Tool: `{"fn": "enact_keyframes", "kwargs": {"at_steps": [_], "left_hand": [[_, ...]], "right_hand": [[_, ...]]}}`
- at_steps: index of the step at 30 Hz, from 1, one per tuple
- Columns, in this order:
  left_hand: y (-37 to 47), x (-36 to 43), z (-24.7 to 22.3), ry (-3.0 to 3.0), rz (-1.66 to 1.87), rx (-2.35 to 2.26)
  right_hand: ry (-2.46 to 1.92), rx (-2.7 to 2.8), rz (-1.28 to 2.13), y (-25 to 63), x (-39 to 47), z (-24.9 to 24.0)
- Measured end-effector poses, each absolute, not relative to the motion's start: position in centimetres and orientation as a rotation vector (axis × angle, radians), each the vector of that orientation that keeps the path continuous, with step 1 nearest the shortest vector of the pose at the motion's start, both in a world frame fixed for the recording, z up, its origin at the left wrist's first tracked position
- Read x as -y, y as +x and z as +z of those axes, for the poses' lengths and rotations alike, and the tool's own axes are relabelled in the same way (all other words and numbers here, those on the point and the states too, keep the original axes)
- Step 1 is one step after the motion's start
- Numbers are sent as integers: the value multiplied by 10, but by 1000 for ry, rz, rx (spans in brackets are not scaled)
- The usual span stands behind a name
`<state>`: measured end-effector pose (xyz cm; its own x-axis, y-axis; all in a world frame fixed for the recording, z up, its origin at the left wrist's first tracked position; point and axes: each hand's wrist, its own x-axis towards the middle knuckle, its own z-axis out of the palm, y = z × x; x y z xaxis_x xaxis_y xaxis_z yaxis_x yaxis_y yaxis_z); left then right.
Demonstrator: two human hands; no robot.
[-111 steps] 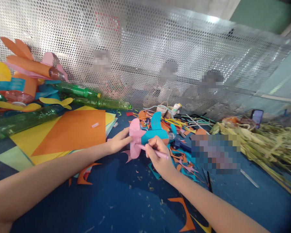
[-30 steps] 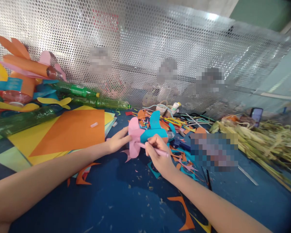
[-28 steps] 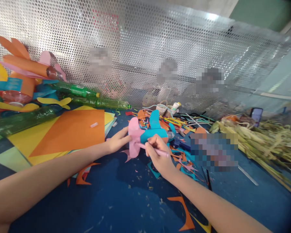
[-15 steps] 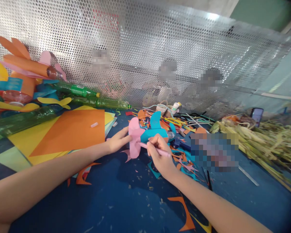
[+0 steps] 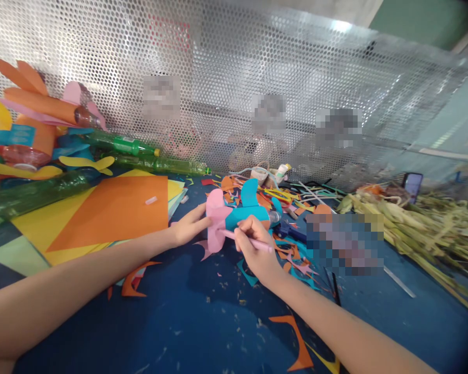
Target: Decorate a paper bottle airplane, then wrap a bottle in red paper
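Observation:
A craft made from a plastic bottle, wrapped in blue and orange paper (image 5: 247, 215), lies on its side above the table. At its left end is a rounded pink paper piece (image 5: 215, 208). My left hand (image 5: 190, 225) grips this pink paper at its left edge, thumb in front and the other fingers partly hidden behind. My right hand (image 5: 257, 249) is closed around a slim pink pen (image 5: 260, 244), held in a writing grip. The pen's tip meets the lower part of the pink paper. A small pale cap (image 5: 151, 200) rests on an orange sheet (image 5: 140, 218) to the left.
Green plastic bottles (image 5: 125, 145) and paper-covered bottle crafts (image 5: 42, 104) crowd the left. Paper scraps (image 5: 292, 254) litter the blue table (image 5: 171, 322). Dried husks (image 5: 413, 228) and a phone (image 5: 412, 187) are at right. A perforated metal screen (image 5: 226, 67) stands behind, with people beyond it.
Almost everything stays in place. The right hand and pen have shifted very slightly at the pink paper, and the left hand keeps its hold.

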<state>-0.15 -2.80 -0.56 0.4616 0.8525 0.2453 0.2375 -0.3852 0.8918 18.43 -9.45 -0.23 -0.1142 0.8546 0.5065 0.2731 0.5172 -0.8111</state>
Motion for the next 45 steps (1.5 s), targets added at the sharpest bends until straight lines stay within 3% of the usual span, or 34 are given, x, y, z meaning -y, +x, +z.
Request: {"fn": "enact_keyframes", "kwargs": {"at_steps": [45], "left_hand": [[-1,29,-4,1869,902,-902]], "right_hand": [[-973,1661,698,184,95,0]]}}
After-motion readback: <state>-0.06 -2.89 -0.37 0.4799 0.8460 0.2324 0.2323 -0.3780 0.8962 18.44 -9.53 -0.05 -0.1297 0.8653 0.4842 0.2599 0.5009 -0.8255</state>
